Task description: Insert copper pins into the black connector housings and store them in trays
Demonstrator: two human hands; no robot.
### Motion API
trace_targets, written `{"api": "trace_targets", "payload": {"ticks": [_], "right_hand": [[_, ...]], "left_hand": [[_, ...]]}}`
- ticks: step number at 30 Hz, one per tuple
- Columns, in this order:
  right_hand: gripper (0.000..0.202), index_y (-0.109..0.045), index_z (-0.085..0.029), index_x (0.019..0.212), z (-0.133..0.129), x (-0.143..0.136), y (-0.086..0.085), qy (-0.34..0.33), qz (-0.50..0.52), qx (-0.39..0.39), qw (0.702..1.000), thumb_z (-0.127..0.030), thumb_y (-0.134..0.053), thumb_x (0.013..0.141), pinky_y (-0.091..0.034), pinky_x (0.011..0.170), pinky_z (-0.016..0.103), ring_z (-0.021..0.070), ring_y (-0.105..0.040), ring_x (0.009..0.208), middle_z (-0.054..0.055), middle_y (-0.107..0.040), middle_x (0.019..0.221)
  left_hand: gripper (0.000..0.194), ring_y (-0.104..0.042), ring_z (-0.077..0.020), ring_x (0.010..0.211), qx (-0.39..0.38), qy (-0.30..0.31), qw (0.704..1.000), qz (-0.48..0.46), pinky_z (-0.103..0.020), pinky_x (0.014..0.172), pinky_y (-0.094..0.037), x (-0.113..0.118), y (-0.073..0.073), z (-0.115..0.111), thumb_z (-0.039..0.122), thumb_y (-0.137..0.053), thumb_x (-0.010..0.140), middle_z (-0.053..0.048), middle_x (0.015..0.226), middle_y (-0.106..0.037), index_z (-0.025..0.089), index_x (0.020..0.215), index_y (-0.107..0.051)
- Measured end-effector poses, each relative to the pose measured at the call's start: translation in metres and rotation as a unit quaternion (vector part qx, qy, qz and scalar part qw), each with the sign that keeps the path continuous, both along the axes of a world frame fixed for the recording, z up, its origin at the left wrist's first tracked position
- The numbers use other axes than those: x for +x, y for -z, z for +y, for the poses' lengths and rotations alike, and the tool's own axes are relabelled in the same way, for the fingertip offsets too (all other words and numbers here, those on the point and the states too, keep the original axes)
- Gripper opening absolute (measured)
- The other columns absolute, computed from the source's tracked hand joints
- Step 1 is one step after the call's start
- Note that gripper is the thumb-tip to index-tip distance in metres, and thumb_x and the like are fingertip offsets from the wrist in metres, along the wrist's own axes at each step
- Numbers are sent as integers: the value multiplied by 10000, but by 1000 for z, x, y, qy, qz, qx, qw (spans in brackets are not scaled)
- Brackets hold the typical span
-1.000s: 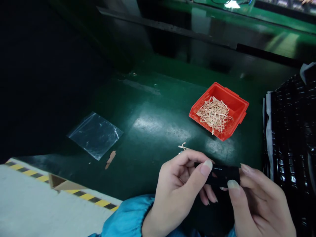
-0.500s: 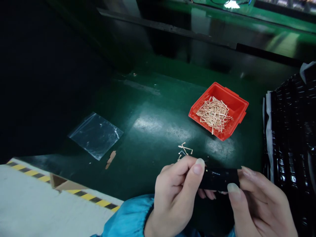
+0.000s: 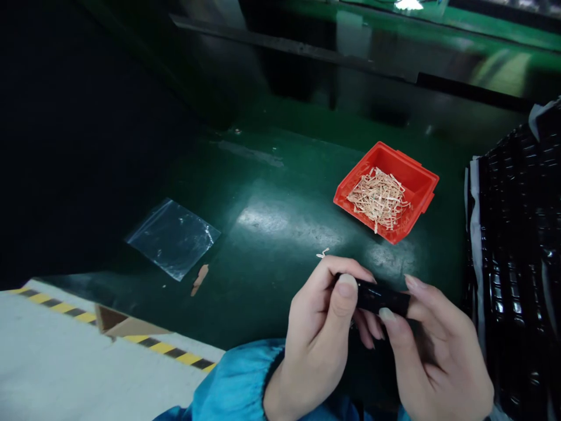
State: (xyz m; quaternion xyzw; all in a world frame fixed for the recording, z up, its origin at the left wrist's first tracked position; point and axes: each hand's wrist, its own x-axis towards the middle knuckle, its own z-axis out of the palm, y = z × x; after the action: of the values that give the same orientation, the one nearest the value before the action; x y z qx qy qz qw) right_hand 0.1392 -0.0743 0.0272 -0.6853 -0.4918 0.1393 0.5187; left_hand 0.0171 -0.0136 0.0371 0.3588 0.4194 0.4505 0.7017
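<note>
A small black glossy part (image 3: 377,297) is held between my two hands near the front of the green table. My left hand (image 3: 326,327) pinches its left end, thumb on top and fingers curled beneath. At its right end, my right hand (image 3: 438,351) grips it with the thumb in front and the fingers behind. Just beyond my left hand, a thin pale strip (image 3: 323,253) lies on the table, partly hidden by the hand. Farther back sits a red bin (image 3: 421,181) with a heap of similar pale strips (image 3: 379,197).
On the green table (image 3: 263,280) lie a clear plastic bag (image 3: 174,238) and a brown scrap (image 3: 200,279) at the left. Stacked black trays (image 3: 517,245) stand along the right side. A cardboard box (image 3: 127,324) shows below the table's front left edge.
Both hands have moved slightly left with the black part, which is now tilted, its right end lower. My left hand covers more of the loose pale strips.
</note>
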Motion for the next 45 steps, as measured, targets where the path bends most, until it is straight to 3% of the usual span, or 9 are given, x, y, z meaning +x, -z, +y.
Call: {"api": "trace_targets", "payload": {"ticks": [5,8,16,22,26,30,38,41,45], "right_hand": [[801,-461,-303,1696,9,1,5,-115,-37,40,992,-38,-711,982,-730,734,260,163,-822,693,-41,-851,863],[899,-390,-266,1735,12,4,6,-118,-45,60,990,5,-714,941,-734,771,284,181,-825,711,-37,-830,807],[596,-753,-192,1383,25,7,-4,-113,-136,141,974,111,-677,875,-661,604,216,112,-710,625,-5,-753,770],[275,-814,-173,952,24,11,-9,-102,-210,151,960,71,-756,839,-682,654,191,93,-742,609,-12,-796,748],[429,-830,-137,1183,20,12,-1,-101,-182,156,966,111,-723,850,-685,642,195,101,-758,629,-3,-806,783],[736,-647,-174,1541,17,13,4,-128,-150,140,970,107,-720,865,-686,618,253,141,-786,706,-21,-800,816],[276,-734,-201,1008,12,11,-4,-88,-13,75,993,49,-662,914,-712,798,227,124,-812,916,4,-804,990],[254,-733,-190,929,10,15,-4,-80,16,78,994,58,-676,937,-682,860,219,126,-777,1017,17,-753,1018],[267,-747,-188,989,10,22,-4,-140,28,73,987,65,-715,912,-706,868,248,152,-794,1003,23,-771,1011]], "left_hand": [[272,-624,-39,484,-14,-6,999,45,-94,466,-548,-2,-4,4,406,-826,1012,44,784,-669,194,971,-660],[211,-612,-30,502,-2,1,999,34,-89,486,-541,-3,-4,5,332,-795,1036,36,807,-666,189,969,-656],[57,-661,-42,605,38,20,999,26,-98,578,-583,-7,0,1,301,-737,1086,10,923,-731,246,1081,-721],[94,-621,-43,577,42,27,999,20,-74,551,-534,-8,3,-5,316,-654,1133,31,791,-668,269,1108,-732],[85,-622,-40,555,56,23,998,32,-81,541,-533,-8,3,-6,300,-657,1130,26,824,-698,271,1117,-735],[115,-638,-61,596,117,24,990,73,-114,569,-555,-9,1,-4,244,-641,1129,15,892,-745,289,1120,-746],[279,-789,-134,824,346,4,923,166,-200,757,-641,-9,7,2,-42,-664,969,-41,990,-793,190,1081,-770],[315,-809,-140,868,401,11,897,187,-196,784,-649,-10,7,4,-88,-661,929,-58,1023,-813,161,1091,-766],[299,-811,-138,807,394,-3,899,190,-202,729,-654,-8,2,5,-75,-668,935,-52,990,-810,173,1069,-767]]}}
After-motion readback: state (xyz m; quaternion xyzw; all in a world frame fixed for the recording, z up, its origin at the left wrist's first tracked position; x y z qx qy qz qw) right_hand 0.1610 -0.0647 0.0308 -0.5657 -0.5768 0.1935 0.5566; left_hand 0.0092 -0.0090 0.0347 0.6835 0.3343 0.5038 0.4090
